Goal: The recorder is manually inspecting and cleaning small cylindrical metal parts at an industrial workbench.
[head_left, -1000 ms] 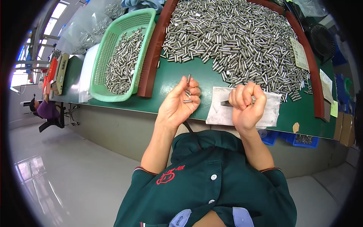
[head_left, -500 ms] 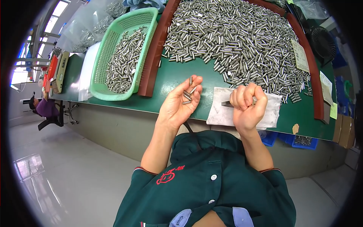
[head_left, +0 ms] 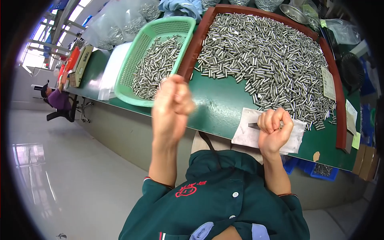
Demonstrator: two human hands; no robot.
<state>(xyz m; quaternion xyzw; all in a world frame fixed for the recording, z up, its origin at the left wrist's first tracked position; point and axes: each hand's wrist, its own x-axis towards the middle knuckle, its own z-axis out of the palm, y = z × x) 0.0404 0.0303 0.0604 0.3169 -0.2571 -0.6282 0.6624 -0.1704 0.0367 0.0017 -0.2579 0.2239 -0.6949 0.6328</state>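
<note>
A long green tabletop [head_left: 214, 106] runs across the view, and on its right half spreads a broad heap of short, shiny, silver-coloured metal cylinders [head_left: 260, 60]. A reddish-brown raised border [head_left: 341, 120] bounds this heap along its left, far and right sides, while the near side is open toward the person. Just outside the left border stands a light green, perforated plastic basket [head_left: 127, 66] with a loose pile of similar metal cylinders [head_left: 156, 68] inside. Near the table's front edge, a smudged white rectangular cloth [head_left: 245, 131] lies flat, close to the heap. The left hand [head_left: 173, 100], blurred, is raised in front of the basket's near right corner; its fingers are curled inward, but whether they grasp anything cannot be told. The right hand [head_left: 276, 130] is above the cloth, its fingers clenched around a narrow, flat, dark grey metal piece [head_left: 253, 125], one end of which sticks out leftward over the cloth.
</note>
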